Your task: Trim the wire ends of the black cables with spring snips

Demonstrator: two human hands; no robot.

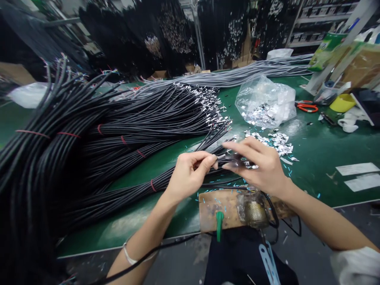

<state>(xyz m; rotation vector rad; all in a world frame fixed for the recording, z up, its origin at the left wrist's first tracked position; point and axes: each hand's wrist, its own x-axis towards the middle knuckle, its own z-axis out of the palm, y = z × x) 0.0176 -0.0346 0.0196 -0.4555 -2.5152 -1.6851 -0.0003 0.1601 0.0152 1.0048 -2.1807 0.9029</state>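
Observation:
My left hand (190, 174) is closed in a pinch, thumb against the fingers, on the end of a black cable (221, 157). Close by on its right, my right hand (265, 164) holds a small dark object (234, 158) between thumb and fingers; blur hides its kind. Its fingertips are almost at the cable's tip. Beneath both hands lie more black cables (166, 174), tied with a red band. Just in front of me is a worn wooden board (208, 213) carrying a metal block (252, 209) and a green clip (219, 225).
Large bundles of black cables (142, 114) with stripped ends fill the left. Grey cables (237, 73) run along the back of the green table (320, 146). A clear plastic bag (267, 99), foil scraps (280, 142) and red-handled scissors (307, 107) lie to the right.

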